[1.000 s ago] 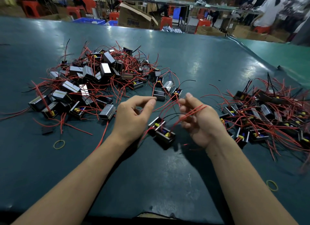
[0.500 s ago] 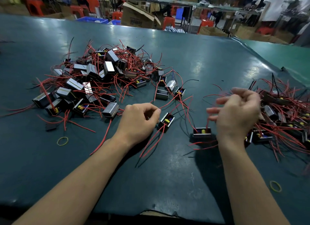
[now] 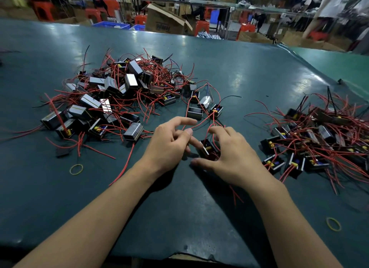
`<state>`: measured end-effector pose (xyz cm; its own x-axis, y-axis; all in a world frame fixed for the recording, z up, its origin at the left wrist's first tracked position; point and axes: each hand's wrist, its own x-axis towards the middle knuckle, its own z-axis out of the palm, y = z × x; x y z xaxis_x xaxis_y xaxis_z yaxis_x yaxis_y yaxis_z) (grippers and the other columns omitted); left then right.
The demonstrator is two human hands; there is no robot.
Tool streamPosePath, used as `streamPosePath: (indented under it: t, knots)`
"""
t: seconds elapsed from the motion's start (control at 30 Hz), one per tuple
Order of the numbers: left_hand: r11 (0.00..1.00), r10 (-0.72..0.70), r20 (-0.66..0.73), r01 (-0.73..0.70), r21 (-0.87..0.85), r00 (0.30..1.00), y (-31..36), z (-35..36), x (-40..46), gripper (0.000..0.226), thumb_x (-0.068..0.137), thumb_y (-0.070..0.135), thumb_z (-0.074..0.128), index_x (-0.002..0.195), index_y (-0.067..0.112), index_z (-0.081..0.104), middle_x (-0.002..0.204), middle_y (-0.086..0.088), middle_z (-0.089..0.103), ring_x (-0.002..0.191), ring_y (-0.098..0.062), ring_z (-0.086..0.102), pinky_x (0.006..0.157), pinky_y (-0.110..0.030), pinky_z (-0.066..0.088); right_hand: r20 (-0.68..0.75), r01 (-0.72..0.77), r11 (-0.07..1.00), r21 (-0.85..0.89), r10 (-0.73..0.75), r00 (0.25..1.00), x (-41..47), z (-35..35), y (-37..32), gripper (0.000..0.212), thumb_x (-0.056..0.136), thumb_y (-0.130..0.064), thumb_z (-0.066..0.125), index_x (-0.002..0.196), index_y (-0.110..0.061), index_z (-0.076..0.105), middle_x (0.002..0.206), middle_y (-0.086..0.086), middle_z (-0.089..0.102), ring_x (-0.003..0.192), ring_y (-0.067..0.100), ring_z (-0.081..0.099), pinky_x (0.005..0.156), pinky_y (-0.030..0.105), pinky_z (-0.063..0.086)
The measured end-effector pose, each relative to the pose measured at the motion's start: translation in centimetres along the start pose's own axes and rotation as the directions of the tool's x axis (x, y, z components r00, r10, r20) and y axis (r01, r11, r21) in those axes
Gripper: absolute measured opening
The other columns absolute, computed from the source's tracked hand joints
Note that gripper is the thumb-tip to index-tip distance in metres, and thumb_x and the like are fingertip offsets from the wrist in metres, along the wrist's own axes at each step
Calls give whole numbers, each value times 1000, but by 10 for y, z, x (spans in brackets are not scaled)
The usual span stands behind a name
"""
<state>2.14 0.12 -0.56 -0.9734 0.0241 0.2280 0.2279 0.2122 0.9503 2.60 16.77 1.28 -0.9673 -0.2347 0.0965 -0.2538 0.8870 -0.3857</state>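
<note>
Right hand (image 3: 235, 158) grip curls round black box (image 3: 207, 148) on counter (image 3: 179, 207); left hand (image 3: 169, 146) just beside, pinch on red wires (image 3: 201, 122) unclear.

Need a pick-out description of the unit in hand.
On the dark green table, look between the left heap of red-wired boxes and the right heap. The small black box with a yellow part lies there, the only one the right hand cups, left hand beside it.

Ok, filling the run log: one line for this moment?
left hand pinches red wire | right hand grips black box | on table
</note>
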Motion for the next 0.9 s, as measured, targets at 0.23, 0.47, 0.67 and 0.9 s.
streamPosePath:
  t: [0.23, 0.47, 0.67, 0.9]
  knots:
    - [839, 118, -111, -40, 543, 987, -11, -1, 7, 24, 89, 19, 61, 112, 25, 68, 109, 9, 68, 100, -8, 55, 92, -32, 44, -313, -15, 917, 399, 151, 938, 6, -11, 10, 16, 80, -26, 77, 77, -22, 62, 85, 0, 63, 71, 9, 57, 66, 20, 43]
    - [787, 123, -104, -34, 616, 987, -11, 2, 9, 18, 89, 23, 62, 104, 23, 72, 111, 4, 66, 110, -22, 51, 99, -38, 39, -123, 38, 232, 972, 365, 923, 8, -29, 8, 9, 87, -9, 68, 83, -15, 63, 67, 2, 64, 52, 12, 56, 48, 24, 47]
    - [826, 133, -118, -45, 561, 984, -8, 3, 7, 17, 89, 20, 62, 104, 21, 71, 108, 4, 67, 106, -18, 53, 96, -28, 38, 99, 134, -715, 686, 273, 957, 18, -54, 28, 20, 89, -19, 59, 93, 1, 64, 83, 17, 63, 67, 21, 63, 61, 24, 57]
    - [850, 133, -125, -48, 524, 983, -8, 3, 7, 15, 90, 19, 62, 102, 20, 71, 103, 6, 66, 105, -16, 53, 94, -33, 45, 93, 438, -823, 361, 499, 861, 18, -50, 60, 40, 102, -16, 25, 128, 10, 40, 118, 36, 52, 101, 52, 60, 83, 52, 52]
